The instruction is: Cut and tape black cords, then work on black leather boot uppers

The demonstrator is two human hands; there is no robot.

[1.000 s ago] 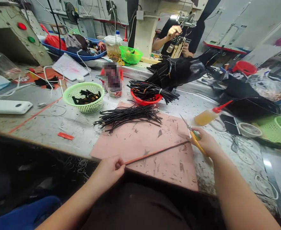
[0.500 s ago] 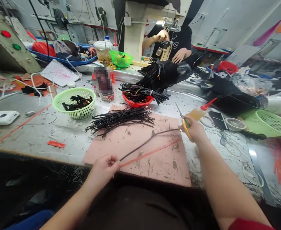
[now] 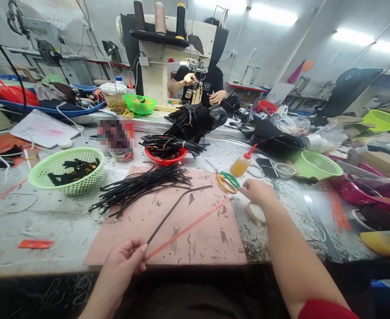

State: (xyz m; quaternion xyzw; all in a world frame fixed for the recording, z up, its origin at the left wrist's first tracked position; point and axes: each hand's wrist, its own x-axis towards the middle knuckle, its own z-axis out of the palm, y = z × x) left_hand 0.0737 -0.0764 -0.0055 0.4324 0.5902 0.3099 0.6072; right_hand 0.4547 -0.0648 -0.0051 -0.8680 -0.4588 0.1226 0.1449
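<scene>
**One end pinched, scissors at the fingertips**

From here I see the left hand (image 3: 123, 263) at the near edge of the pink board (image 3: 201, 241), thumb and fingers pinched together on the near end of a black cord (image 3: 168, 215). The cord slants away across the board, bends, and finishes loose near the scissors (image 3: 228, 181). An orange strip (image 3: 188, 228) lies beside it, also starting at those fingers, perhaps as a length guide. The pinch probably keeps the two near ends level.

The right hand (image 3: 258, 193) reaches in from the right, fingertips at the scissors' yellow and green handles. The blades point to the far left, likely so the rings sit handy for that hand. The bundle of cords (image 3: 142, 186) lies on the far left of the board, perhaps to leave the near part free.

Plenty is hidden. I can't tell whether the right fingers grip the handles or merely touch them, nor whether the left ones clamp the strip or just cover its end. The right wrist partly covers a roll of tape (image 3: 252, 218). A blurred patch masks whatever stands by the small can (image 3: 124, 155). At the far side, the sewing machine (image 3: 153, 86) and a black heap (image 3: 191, 119) block much of another person.
</scene>
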